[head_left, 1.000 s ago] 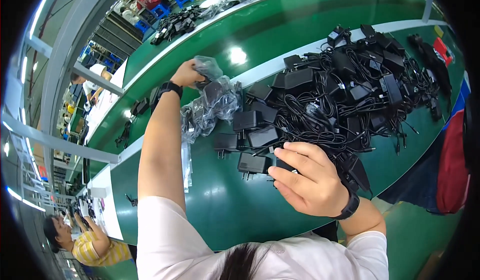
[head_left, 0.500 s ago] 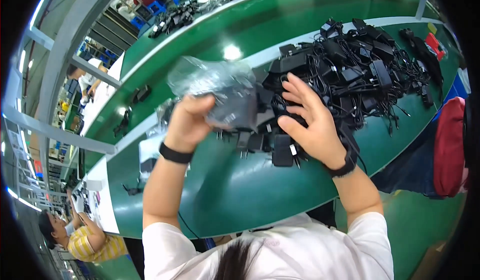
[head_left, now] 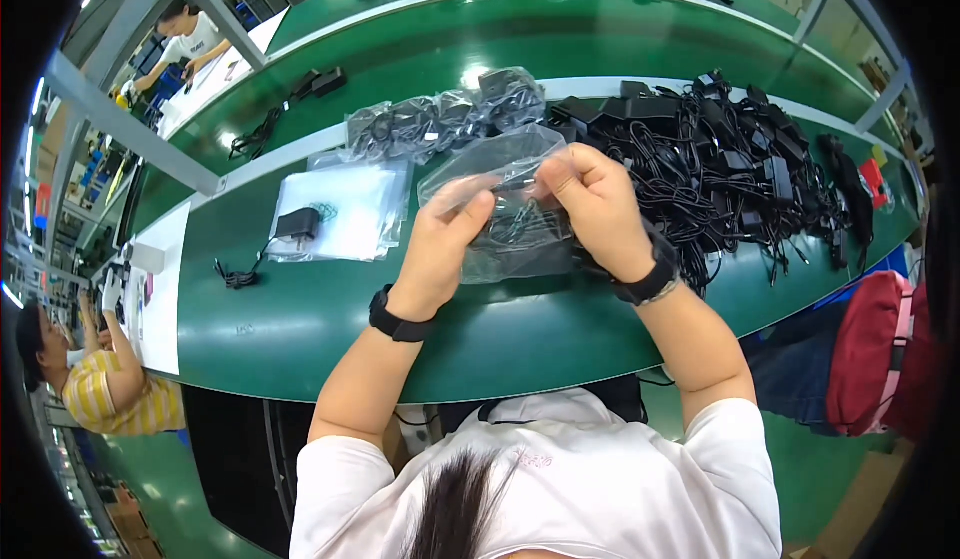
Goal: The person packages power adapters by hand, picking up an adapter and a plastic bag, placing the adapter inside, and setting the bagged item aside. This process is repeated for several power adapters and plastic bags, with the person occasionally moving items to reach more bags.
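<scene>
A clear plastic bag (head_left: 508,263) is stretched between my two hands, above the green table. My left hand (head_left: 440,249) grips its left side, thumb on top and fingers showing through the film. At the bag's upper right edge, my right hand (head_left: 603,214) pinches the plastic between thumb and curled fingers. Dark cables and plugs show through the film; whether any lie inside is hard to tell. Just right of my right hand is a large heap of black power adapters (head_left: 778,181) with coiled cables. Beyond the bag lies a row of bagged adapters (head_left: 440,119).
Left of my hands lies a stack of flat clear bags (head_left: 345,221) with one black adapter (head_left: 297,224) on it. Another adapter (head_left: 327,81) lies on the green surface behind the rail (head_left: 270,156). People work at white tables on the left. A red bag (head_left: 868,354) is at the right.
My right hand, open and apart before, now grips the bag too. The bag came nearer and right, and the dark bulk in my left hand is gone from it. My view shifted.
</scene>
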The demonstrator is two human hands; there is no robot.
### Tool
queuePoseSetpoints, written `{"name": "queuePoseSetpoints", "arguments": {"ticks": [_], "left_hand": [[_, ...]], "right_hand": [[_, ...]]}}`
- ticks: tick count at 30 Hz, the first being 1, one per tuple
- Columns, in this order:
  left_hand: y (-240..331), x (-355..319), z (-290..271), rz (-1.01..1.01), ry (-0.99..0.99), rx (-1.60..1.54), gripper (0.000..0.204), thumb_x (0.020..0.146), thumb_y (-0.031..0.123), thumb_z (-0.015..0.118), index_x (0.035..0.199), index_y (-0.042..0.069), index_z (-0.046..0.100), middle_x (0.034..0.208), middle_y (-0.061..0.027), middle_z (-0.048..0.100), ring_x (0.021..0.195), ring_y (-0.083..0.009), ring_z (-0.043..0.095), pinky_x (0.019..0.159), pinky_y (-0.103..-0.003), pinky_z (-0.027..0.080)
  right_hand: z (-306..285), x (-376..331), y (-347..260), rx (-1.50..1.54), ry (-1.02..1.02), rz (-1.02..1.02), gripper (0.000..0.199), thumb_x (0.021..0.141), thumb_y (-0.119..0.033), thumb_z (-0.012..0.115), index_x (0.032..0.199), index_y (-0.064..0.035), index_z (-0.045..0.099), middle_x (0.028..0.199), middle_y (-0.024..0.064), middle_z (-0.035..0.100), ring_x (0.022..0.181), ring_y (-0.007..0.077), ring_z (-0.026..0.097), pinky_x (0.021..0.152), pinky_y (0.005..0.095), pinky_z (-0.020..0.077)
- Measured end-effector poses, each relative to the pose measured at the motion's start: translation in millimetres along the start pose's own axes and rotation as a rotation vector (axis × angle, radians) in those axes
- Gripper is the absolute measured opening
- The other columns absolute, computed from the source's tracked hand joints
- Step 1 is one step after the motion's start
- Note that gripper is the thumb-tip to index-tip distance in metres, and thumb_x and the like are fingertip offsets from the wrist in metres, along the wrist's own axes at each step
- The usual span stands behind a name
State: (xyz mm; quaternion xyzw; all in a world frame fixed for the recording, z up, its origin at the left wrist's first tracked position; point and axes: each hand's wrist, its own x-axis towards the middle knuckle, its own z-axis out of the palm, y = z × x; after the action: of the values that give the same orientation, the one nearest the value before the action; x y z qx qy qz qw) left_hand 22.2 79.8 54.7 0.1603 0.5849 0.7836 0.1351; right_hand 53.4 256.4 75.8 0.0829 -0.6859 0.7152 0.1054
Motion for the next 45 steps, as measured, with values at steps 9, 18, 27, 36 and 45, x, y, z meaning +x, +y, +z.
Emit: {"name": "queuePoseSetpoints", "arguments": {"ticks": [9,18,27,36,45], "left_hand": [[5.2,-6.1,-7.4,0.051,0.178,-0.018,0.005,0.075,-0.001,0.062,0.080,0.000,0.060,0.083,-0.0014,0.059,0.073,-0.0076,0.053,0.065,-0.022,0.043],[13.2,-14.2,-25.7,0.160,0.079,0.256,0.004,0.075,0.002,0.064,0.078,0.001,0.061,0.073,-0.0011,0.059,0.068,-0.0073,0.053,0.060,-0.022,0.042],[3.3,-17.3,-22.6,0.423,0.319,0.458,0.010,0.083,0.010,0.059,0.083,0.000,0.060,0.066,-0.0060,0.056,0.060,-0.0121,0.051,0.054,-0.024,0.041],[3.0,-17.3,-23.7,0.561,0.269,0.612,0.007,0.077,0.003,0.062,0.083,0.000,0.061,0.070,-0.0076,0.058,0.061,-0.0188,0.054,0.056,-0.027,0.042],[7.7,-4.4,-33.3,-0.260,0.091,-0.415,0.018,0.084,0.010,0.060,0.098,-0.002,0.059,0.101,-0.0051,0.058,0.085,-0.0083,0.053,0.075,-0.021,0.042]], "right_hand": [[40.9,1.9,24.1,0.301,0.039,-0.014,0.016,0.089,-0.017,0.054,0.087,-0.0008,0.056,0.090,0.0097,0.063,0.079,0.0121,0.057,0.074,0.0248,0.0446],[56.9,4.1,12.6,0.531,0.054,0.053,0.022,0.085,-0.022,0.060,0.085,-0.0008,0.057,0.093,0.0132,0.063,0.086,0.0177,0.059,0.081,0.0296,0.0445],[42.8,2.2,27.4,0.046,-0.367,0.129,0.034,0.090,-0.021,0.051,0.114,0.0026,0.054,0.117,0.0115,0.055,0.104,0.0166,0.052,0.092,0.0305,0.0382],[46.8,2.7,28.4,0.369,-0.193,0.483,0.027,0.091,-0.017,0.046,0.107,0.0025,0.058,0.110,0.0073,0.057,0.095,0.0105,0.054,0.084,0.0241,0.0419],[41.4,-5.0,12.7,-0.475,0.005,-0.430,0.018,0.089,-0.010,0.050,0.093,0.0025,0.062,0.108,0.0167,0.059,0.096,0.0241,0.057,0.079,0.0281,0.0442]]}}
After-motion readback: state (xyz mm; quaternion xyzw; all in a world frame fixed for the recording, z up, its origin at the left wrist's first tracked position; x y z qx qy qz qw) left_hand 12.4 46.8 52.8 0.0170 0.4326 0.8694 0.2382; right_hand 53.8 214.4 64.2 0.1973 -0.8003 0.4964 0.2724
